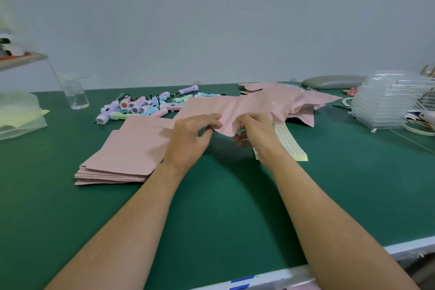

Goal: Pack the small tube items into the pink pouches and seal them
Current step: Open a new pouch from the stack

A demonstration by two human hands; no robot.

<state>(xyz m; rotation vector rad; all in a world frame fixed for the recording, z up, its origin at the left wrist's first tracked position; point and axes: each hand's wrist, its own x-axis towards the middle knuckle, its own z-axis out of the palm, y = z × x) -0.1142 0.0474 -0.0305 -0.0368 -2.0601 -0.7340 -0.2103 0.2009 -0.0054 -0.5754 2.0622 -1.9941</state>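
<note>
A pink pouch (229, 110) is lifted just above the green table (211, 207), held at its near edge by both hands. My left hand (191, 135) pinches the edge from the left, and my right hand (255, 129) pinches it from the right. A stack of flat pink pouches (127, 150) lies to the left of my hands. Several pastel tube items (141, 107) with black cords are heaped behind that stack. More pink pouches, looking filled, are piled at the back right (303, 102). Whether the held pouch contains a tube cannot be seen.
A yellow dotted sticker sheet (290, 141) lies under my right wrist. A clear glass (75, 93) stands back left, next to a translucent bag (18, 115). Stacked clear plastic trays (388, 101) and a grey pad (334, 81) sit back right. The table's white front edge (329, 263) is near.
</note>
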